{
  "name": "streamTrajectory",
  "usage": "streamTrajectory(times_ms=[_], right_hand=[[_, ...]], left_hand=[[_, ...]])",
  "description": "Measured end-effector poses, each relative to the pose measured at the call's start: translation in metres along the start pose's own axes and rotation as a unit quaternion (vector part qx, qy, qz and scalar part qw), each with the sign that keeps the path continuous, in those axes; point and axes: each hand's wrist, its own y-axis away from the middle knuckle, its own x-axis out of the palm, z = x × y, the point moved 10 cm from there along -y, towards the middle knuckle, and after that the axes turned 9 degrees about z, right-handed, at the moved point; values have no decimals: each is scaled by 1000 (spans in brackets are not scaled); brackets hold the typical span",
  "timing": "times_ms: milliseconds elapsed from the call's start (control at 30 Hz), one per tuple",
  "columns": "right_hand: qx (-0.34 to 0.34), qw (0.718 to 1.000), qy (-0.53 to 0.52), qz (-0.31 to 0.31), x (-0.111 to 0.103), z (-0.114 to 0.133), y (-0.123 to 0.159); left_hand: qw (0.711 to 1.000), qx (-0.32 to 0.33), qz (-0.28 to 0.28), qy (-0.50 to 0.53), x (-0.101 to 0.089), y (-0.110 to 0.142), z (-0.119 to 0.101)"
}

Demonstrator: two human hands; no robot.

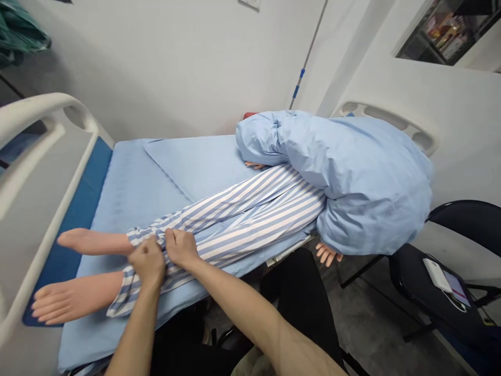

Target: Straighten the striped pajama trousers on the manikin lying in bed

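A manikin lies on a hospital bed [129, 177] in blue-and-white striped trousers [242, 209]. Its bare feet [74, 297] point left. My left hand [147, 261] is closed on the striped cloth at the trouser cuff near the ankles. My right hand [180, 247] is closed on the same cuff just beside it. A bunched light-blue quilt [352, 177] covers the manikin's upper body; one manikin hand [327, 255] hangs out under it at the bed's near edge.
A white footboard [35, 156] stands at the left and a white headboard [391, 122] at the right. A black chair [450, 282] carrying a small device [446, 279] sits right of the bed. A pole [307, 57] leans on the wall.
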Motion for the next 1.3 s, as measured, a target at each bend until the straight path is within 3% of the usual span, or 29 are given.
streamTrajectory(times_ms=[167, 267, 367, 467, 633, 800, 900, 967, 1100, 1300], right_hand=[[6, 1000, 24, -3, 0, 3, 3], [3, 998, 54, 17, -11, 8, 3], [-43, 997, 68, 14, -31, 13, 8], [-48, 996, 80, 14, -39, 2, 15], [-19, 992, 120, 35, -23, -16, 21], [-24, 996, 87, 18, -27, -14, 17], [-20, 998, 60, 9, -34, -19, 15], [-22, 999, 42, -8, -39, -22, 15], [-20, 1000, 3, -23, -42, -27, 14], [-1, 1000, 0, 4, -49, -18, 19]], left_hand=[[975, -47, 88, -199, 27, 3, 31], [961, -62, 101, -249, 28, 3, 31], [956, -74, 101, -266, 28, 4, 28], [957, -85, 88, -264, 28, 6, 28], [967, -52, 86, -236, 26, 5, 20], [992, -11, 44, -120, 16, 0, -14], [1000, 0, 12, -15, 24, 1, -29], [999, -33, 22, 9, 40, 3, -23], [994, -72, 68, -49, 66, 6, -5], [993, -62, 67, -73, 60, 9, -7]])
